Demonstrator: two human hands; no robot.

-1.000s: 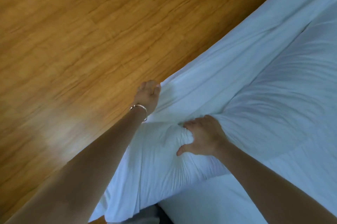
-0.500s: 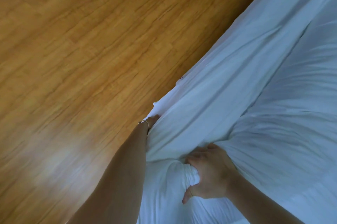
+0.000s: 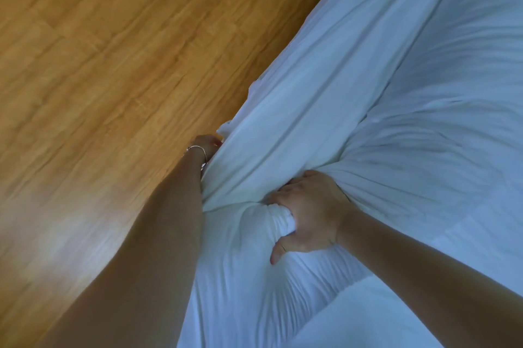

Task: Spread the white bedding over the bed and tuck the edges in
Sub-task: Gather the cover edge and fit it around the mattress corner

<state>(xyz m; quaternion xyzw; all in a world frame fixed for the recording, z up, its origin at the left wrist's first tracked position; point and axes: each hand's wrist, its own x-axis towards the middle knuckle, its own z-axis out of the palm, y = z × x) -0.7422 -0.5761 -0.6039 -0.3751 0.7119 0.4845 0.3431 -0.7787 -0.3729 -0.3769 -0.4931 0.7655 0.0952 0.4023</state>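
White bedding (image 3: 325, 109) covers the bed (image 3: 441, 271) on the right and hangs down its side toward the floor. My right hand (image 3: 308, 214) grips a gathered bunch of the bedding at the bed's edge, fingers curled round the cloth. My left hand (image 3: 208, 145), with a thin bracelet on the wrist, reaches down along the bed's side and goes under the hanging fold. Its fingers are hidden by the cloth, so I cannot tell how they lie.
A wooden plank floor (image 3: 113, 78) fills the left half of the view and runs along the bed's side. A paler patch of light lies on the floor at the lower left.
My left hand has slid from on top of the bedding down under its hanging edge. My right hand keeps its grip on the bunched cloth. A white item on the floor left the view.
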